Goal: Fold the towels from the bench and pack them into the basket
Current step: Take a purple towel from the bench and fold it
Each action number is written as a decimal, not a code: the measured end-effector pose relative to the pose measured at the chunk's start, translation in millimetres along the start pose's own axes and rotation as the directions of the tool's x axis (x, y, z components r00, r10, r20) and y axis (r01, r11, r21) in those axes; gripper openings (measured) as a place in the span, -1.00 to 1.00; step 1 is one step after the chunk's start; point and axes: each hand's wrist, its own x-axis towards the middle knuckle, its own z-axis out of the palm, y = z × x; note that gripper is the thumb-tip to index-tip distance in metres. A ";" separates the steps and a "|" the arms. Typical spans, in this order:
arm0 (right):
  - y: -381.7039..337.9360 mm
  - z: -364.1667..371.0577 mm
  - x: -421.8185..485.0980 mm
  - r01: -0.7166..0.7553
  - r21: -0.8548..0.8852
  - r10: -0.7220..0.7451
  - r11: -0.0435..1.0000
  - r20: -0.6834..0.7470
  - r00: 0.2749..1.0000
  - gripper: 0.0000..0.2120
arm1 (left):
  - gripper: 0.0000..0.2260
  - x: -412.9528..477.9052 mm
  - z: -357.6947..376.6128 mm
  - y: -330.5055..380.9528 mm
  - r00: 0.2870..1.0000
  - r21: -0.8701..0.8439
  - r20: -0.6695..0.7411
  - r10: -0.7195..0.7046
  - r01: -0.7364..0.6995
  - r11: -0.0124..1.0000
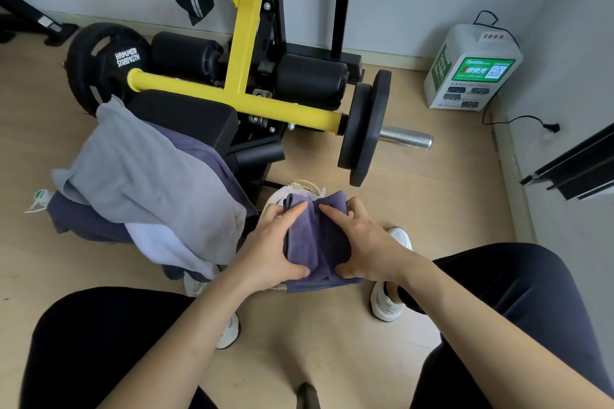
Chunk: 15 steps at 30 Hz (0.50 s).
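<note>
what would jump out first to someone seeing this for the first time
The bright yellow frame of the weight machine, top centre, catches the eye first. At centre, the left hand and right hand grip a folded purple towel, with the pale basket rim peeking out behind it. To the left, a heap of towels drapes over the black bench.

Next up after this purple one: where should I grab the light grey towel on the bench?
Pinch the light grey towel at its raised far corner, from above, I'd say: it lies topmost, draped over the bench, and that corner stands free, so it should lift without dragging the white towel beneath.
</note>
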 end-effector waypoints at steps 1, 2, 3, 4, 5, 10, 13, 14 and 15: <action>-1.1 2.5 0.2 0.007 -0.024 -0.007 1.000 -0.006 1.000 0.00 | 0.02 0.1 4.1 1.7 1.000 0.035 -0.018 0.005 -0.004 0.999; -2.1 4.3 0.2 0.016 -0.030 -0.017 0.999 -0.014 1.000 0.00 | 0.03 0.4 7.5 3.9 0.999 0.059 -0.032 0.009 -0.007 0.998; -2.8 5.6 0.4 0.027 -0.001 -0.027 1.000 -0.025 0.999 0.01 | 0.03 0.8 10.2 5.9 0.999 0.073 -0.041 0.014 -0.011 0.997; -3.1 6.8 0.9 0.031 0.064 -0.028 0.997 -0.038 0.999 0.02 | 0.04 1.8 12.5 7.1 0.999 0.079 -0.044 0.018 -0.015 0.997; -3.5 7.4 0.9 0.030 0.157 -0.022 0.987 -0.051 0.998 0.03 | 0.04 3.4 14.4 6.9 0.999 0.077 -0.044 0.021 -0.017 0.997; -4.4 8.5 -3.9 0.032 0.544 0.032 0.839 -0.108 0.994 -0.20 | -0.17 6.6 14.5 7.5 0.998 -0.154 -0.057 -0.019 0.010 0.988; -1.8 13.7 -2.8 0.087 0.590 0.018 0.803 -0.170 0.985 -0.50 | -0.37 7.7 12.1 9.0 0.991 -0.381 -0.115 -0.063 0.014 0.925; -0.6 15.1 -1.8 0.103 0.583 -0.002 0.806 -0.172 0.985 -0.55 | -0.36 8.7 12.3 6.3 0.987 -0.400 -0.137 -0.079 0.017 0.916; 0.1 16.2 -1.0 0.115 0.580 -0.020 0.807 -0.169 0.985 -0.58 | -0.33 10.0 13.7 2.0 0.984 -0.399 -0.151 -0.091 0.024 0.917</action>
